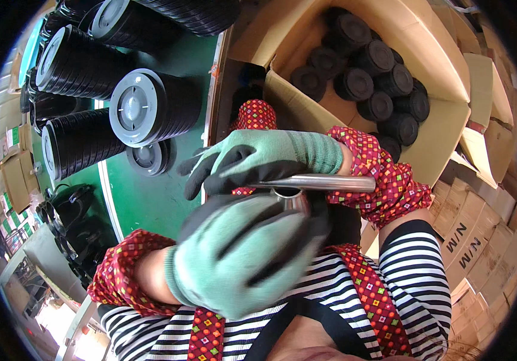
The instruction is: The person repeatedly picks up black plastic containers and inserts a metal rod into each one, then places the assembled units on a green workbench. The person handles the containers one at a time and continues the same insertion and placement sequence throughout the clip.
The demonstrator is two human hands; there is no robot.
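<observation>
Both my hands wear green work gloves with black palms. My right hand [258, 157] is closed over a shiny metal tube [342, 183], whose bare end sticks out toward my right sleeve. Just below it, my left hand [240, 256] is curled and smeared by motion. A round, hollow metal end [293, 200] shows between the two hands, beside the left fingers. Whether it joins the tube is hidden. The left fingertips and anything inside that hand cannot be seen.
Stacks of black round plastic pieces [135, 107] lie on the green table [144, 207] to the left. An open cardboard box [306, 99] at the far right holds several black round bundles [376, 57]. Closed cartons [472, 222] are piled at the right.
</observation>
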